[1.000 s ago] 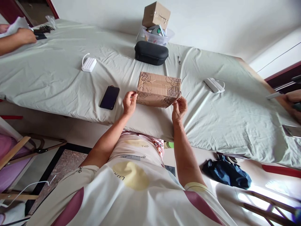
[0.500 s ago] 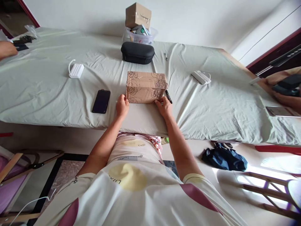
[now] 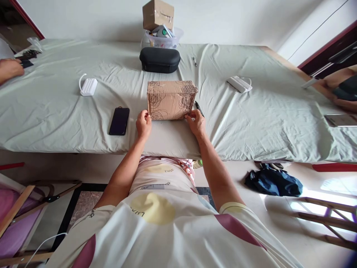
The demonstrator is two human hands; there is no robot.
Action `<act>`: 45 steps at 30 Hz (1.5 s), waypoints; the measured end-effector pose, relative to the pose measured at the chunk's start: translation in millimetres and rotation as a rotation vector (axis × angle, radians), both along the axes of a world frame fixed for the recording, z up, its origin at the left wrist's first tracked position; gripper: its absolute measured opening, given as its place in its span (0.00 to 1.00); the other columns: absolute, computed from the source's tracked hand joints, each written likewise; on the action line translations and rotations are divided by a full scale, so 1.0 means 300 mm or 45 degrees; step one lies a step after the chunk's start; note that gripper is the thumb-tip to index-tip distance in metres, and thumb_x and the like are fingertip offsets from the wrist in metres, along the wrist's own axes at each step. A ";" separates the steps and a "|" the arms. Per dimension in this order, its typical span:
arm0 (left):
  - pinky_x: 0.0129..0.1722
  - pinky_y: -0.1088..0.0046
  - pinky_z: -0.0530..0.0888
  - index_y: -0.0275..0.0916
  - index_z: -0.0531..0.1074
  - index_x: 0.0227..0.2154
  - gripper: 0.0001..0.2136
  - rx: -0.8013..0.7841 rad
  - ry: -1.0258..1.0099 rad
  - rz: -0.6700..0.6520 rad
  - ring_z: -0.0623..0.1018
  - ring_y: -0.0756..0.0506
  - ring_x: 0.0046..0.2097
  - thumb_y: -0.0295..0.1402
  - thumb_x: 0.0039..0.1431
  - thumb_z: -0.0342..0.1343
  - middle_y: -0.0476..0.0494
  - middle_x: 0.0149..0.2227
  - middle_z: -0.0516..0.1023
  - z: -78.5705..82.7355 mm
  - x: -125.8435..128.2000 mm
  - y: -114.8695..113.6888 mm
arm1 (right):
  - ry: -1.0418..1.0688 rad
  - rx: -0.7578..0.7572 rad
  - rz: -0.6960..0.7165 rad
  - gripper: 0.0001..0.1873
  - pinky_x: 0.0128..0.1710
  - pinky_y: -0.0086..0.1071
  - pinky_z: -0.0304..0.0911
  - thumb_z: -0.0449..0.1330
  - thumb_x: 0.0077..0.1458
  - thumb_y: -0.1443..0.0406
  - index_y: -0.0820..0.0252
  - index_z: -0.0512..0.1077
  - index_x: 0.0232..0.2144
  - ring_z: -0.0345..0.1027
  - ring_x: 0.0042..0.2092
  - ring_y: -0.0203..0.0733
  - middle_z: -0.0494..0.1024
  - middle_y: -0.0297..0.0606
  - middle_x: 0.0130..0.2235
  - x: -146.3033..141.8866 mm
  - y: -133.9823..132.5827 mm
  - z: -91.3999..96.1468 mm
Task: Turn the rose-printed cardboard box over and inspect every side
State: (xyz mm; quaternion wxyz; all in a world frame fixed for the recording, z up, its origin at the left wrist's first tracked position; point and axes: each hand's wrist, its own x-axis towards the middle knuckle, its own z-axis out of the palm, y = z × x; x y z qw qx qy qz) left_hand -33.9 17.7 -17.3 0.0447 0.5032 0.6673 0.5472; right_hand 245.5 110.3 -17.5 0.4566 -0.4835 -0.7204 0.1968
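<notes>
A cardboard box (image 3: 170, 106) with scribbled dark loops on its faces stands on the cloth in front of me. Its front face shows larger than its top, and it looks slightly tilted. My left hand (image 3: 144, 123) is closed at the lower left corner, fingers curled against the side. At the lower right corner my right hand (image 3: 196, 122) pinches the box between thumb and fingers. A black marker (image 3: 199, 108) lies just beyond the right hand, partly hidden. The fingertips under or behind the box edges are hidden.
A phone (image 3: 119, 121) lies left of the box. White power strips (image 3: 89, 86) sit to both sides. Behind are a black case (image 3: 160, 60), a plastic tub (image 3: 164, 41) and another carton (image 3: 158, 15). Other people's arms reach in at left (image 3: 11, 70) and right (image 3: 344, 89).
Between my hands the box has tipped, so more of its front face and less of its top shows. Both hands keep their hold at the lower corners. The view has shifted slightly.
</notes>
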 end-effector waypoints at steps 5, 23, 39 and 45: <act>0.57 0.62 0.78 0.40 0.75 0.46 0.07 0.018 0.018 -0.019 0.82 0.41 0.49 0.35 0.71 0.55 0.40 0.44 0.82 -0.015 -0.007 0.004 | 0.064 0.054 0.020 0.12 0.44 0.41 0.75 0.64 0.59 0.53 0.52 0.70 0.36 0.75 0.37 0.43 0.79 0.34 0.35 -0.008 -0.002 0.003; 0.71 0.45 0.66 0.27 0.41 0.76 0.60 -0.200 0.265 0.087 0.62 0.22 0.74 0.59 0.57 0.68 0.13 0.73 0.57 0.040 0.141 -0.027 | -0.419 0.217 -0.248 0.60 0.56 0.62 0.70 0.61 0.60 0.37 0.60 0.40 0.78 0.69 0.60 0.67 0.69 0.59 0.61 -0.132 -0.102 0.031; 0.73 0.46 0.64 0.37 0.49 0.75 0.56 -0.027 0.070 0.046 0.63 0.24 0.74 0.57 0.54 0.72 0.20 0.74 0.59 0.038 0.126 -0.021 | -0.192 0.263 -0.094 0.50 0.56 0.58 0.73 0.64 0.61 0.41 0.54 0.54 0.74 0.72 0.54 0.58 0.73 0.53 0.56 -0.116 -0.087 0.030; 0.73 0.51 0.63 0.39 0.54 0.73 0.44 0.006 -0.020 0.017 0.61 0.30 0.76 0.59 0.64 0.62 0.24 0.72 0.63 0.036 0.098 -0.025 | -0.078 0.247 -0.042 0.34 0.52 0.51 0.76 0.56 0.69 0.46 0.52 0.64 0.70 0.73 0.44 0.49 0.76 0.47 0.50 -0.086 -0.074 0.030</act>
